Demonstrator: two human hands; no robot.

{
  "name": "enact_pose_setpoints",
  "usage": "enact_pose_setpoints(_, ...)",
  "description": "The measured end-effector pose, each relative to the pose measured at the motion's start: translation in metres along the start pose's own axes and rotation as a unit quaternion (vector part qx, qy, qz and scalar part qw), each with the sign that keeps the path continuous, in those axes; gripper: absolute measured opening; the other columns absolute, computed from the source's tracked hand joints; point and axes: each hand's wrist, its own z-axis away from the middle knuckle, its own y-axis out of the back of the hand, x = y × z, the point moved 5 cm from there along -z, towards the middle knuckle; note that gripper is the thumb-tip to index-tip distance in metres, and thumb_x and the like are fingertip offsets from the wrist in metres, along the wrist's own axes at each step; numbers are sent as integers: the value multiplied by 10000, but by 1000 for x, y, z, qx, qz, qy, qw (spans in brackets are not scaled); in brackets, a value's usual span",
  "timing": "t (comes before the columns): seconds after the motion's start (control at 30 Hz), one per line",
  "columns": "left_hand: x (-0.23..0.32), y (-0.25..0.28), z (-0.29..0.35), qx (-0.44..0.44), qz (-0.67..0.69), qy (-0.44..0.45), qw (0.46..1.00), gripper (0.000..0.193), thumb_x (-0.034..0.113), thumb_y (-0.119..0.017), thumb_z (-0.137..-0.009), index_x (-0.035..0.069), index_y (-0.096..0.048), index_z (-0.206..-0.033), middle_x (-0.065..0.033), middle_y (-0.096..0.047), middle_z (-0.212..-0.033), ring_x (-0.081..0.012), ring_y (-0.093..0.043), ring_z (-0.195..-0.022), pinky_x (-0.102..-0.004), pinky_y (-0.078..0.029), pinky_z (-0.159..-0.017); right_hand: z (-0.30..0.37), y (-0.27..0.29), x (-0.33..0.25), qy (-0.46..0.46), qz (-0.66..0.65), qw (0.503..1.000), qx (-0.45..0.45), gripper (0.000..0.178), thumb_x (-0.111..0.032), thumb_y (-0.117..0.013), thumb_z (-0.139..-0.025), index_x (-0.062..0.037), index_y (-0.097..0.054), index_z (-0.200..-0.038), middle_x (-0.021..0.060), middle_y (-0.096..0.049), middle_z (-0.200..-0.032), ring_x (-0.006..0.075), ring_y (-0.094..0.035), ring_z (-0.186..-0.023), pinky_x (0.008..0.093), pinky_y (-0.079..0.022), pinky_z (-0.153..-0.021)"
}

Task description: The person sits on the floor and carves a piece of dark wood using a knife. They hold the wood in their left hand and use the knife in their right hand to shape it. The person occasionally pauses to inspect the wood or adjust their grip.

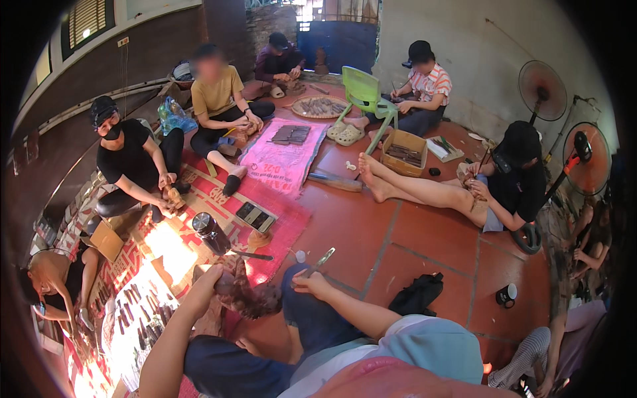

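Note:
A dark brown carved wooden figure (249, 295) rests at my lap, in front of my crossed legs. My left hand (207, 282) is closed against its left side, steadying it; part of the grip is hidden. Over my right knee, apart from the carving, my right hand (310, 283) is closed round a narrow flat hand tool (324, 259). The tool's pale end points up and away to the right. Just beyond the carving stands a black flask (211, 233), with a dark-handled tool (253, 255) lying beside it.
Many carving tools (142, 312) lie on a bright cloth at left. A phone (256, 216) lies ahead on the red mat. Several people sit around working. A black bag (418, 294), a cup (506, 295) and a green chair (365, 96) stand on the tiles (424, 272).

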Motion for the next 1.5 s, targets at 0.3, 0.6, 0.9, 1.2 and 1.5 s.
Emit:
enact_pose_setpoints(0.3, 0, 1, 0, 6, 8, 7, 1000, 433, 385, -364, -936, 16, -565, -1042, -58, -595, -959, -148, -540, -907, -295, -404, -853, -3, 4, 2, -17, -36, 999, -25, 217, -108, -644, -804, -26, -530, -969, 96, -594, -923, 221, -612, -879, 340, -511, -785)
enact_pose_setpoints(0.6, -5, 4, -4, -14, 14, 3, 1000, 393, 357, -378, -936, 24, -568, -1020, -49, -592, -929, -117, -531, -863, -266, -418, -789, -5, 4, 1, -36, -26, 999, -25, 218, -94, -640, -802, -32, -524, -977, 104, -606, -919, 232, -612, -885, 363, -509, -790)
enact_pose_setpoints(0.9, -10, 7, -8, -24, 8, 7, 1000, 381, 372, -362, -941, 54, -554, -1022, -43, -581, -951, -123, -534, -875, -281, -422, -803, -8, 2, 3, -48, -25, 998, -36, 201, -98, -616, -823, -27, -514, -980, 108, -596, -921, 239, -601, -903, 375, -490, -827)
enact_pose_setpoints(1.2, -6, 5, -9, -12, -13, 7, 1000, 418, 367, -378, -939, 4, -562, -1030, -48, -574, -975, -119, -508, -903, -264, -391, -842, -6, 4, 0, -59, -32, 997, -31, 188, -69, -613, -824, -19, -514, -976, 103, -593, -913, 245, -612, -891, 367, -513, -805)
enact_pose_setpoints(1.5, -10, 9, -12, -18, -58, -7, 998, 406, 397, -371, -928, 56, -556, -1050, -29, -567, -955, -119, -506, -875, -275, -398, -801, -11, -1, -6, -34, -30, 998, -34, 186, -62, -614, -815, -7, -533, -973, 107, -604, -887, 224, -615, -845, 362, -510, -772)
